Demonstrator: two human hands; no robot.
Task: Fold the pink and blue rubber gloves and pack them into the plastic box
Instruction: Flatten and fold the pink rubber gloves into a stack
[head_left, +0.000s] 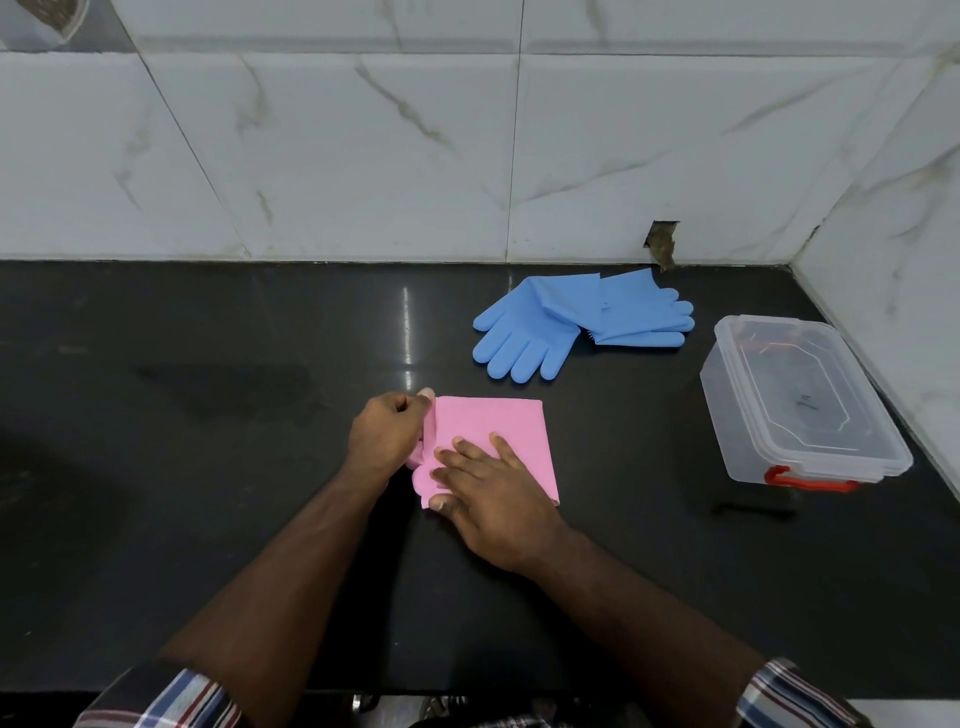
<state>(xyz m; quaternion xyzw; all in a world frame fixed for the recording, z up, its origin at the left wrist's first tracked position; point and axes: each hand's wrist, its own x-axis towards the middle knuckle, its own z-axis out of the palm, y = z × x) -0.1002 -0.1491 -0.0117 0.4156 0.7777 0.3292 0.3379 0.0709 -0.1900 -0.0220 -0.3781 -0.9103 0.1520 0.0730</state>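
— On counter (208, 364), front-centre: pink gloves (514, 431). L hand (384, 441) pinches the finger end, R hand (493, 493) presses flat, fingers straight.
— Tips?
— Keep R firm, fold edges square. Blue gloves (545, 327) wait behind; box (800, 410) w/ lid on, right.

Low in the middle of the frame, a folded glove (498, 436) lies on the counter (208, 467) under both hands. Up and right of it, near the wall, lie two more gloves (571, 322). The lidded box (800, 405) sits at the right edge.
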